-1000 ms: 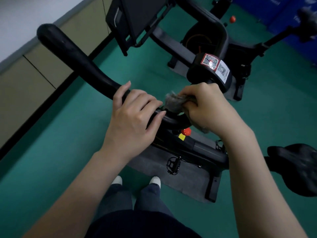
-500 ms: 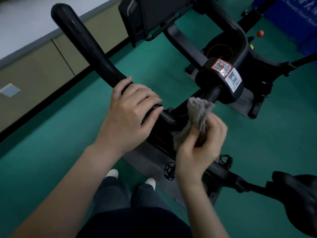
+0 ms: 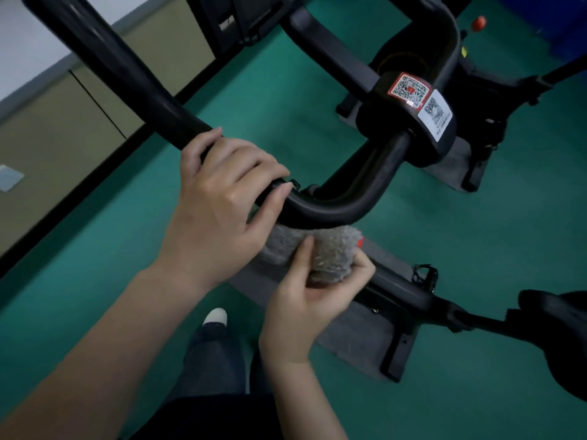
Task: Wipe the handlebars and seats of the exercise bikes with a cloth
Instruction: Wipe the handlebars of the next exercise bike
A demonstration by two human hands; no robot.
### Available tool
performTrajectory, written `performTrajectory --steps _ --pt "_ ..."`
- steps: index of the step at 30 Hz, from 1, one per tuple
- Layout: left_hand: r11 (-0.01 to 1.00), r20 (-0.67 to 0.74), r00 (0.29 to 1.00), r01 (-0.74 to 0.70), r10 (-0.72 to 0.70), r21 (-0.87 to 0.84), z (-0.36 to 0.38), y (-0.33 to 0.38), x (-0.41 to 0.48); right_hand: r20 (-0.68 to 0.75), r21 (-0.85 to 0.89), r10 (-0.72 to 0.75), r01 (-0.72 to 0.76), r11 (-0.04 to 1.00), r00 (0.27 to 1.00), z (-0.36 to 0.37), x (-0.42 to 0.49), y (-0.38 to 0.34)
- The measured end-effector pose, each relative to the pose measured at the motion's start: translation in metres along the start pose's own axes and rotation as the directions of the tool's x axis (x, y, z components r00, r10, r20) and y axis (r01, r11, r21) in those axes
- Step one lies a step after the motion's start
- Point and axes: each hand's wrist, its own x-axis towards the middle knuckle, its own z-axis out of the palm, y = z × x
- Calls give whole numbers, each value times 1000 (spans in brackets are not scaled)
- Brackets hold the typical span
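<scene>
The right hand (image 3: pixel 305 300) has come off the top of the handlebar (image 3: pixel 333 208), where a second ago it was rubbing the bend just beside the left hand (image 3: pixel 219 198). It has dropped below the bar and turned palm up. It now brings the grey cloth (image 3: pixel 320 246) up against the underside of that same bend, where the cloth's upper edge seems to touch the black tube. The right hand's thumb and fingers (image 3: pixel 362 265) are curled around the bunched cloth, pinching it from both sides.

The left hand has not moved. Its fingers (image 3: pixel 251 160) stay wrapped over the top of the bar, gripping it just left of the bend and steadying it.

This looks like a shift from the top face of the bend to its lower face, so the handlebar wipe is only partly done. The long arm of the bar running up and left past the left hand looks untouched by the cloth. So does the stretch towards the clamp with the code stickers (image 3: pixel 409 88). The left hand will probably have to let go before the patch it covers can be cleaned.

The seat (image 3: pixel 559 331) sits well apart at the right edge and is not yet wiped.
</scene>
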Motion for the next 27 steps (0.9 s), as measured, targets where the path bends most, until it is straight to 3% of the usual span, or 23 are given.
performTrajectory --steps 3,8,14,17,21,27 --pt "1000 -1 1000 -2 2 2 0 -1 1 -25 54 108 -107 993 994 6 -6 -1" --pt "1000 -3 1000 -18 18 -2 -2 -3 2 -162 104 163 -148 984 973 1 14 1" --pt "999 15 999 -43 43 16 -3 -2 4 -61 164 226 -214 963 972 12 -12 -1" --pt "999 21 999 -46 46 18 -5 1 6 -102 144 229 -214 966 968 3 3 -4" --pt "998 27 998 -57 57 -1 -2 12 8 -147 64 103 -94 993 984 -4 31 -6" --pt "998 23 998 -60 60 -23 12 38 1 -27 -135 -130 125 983 991 -17 52 -6"
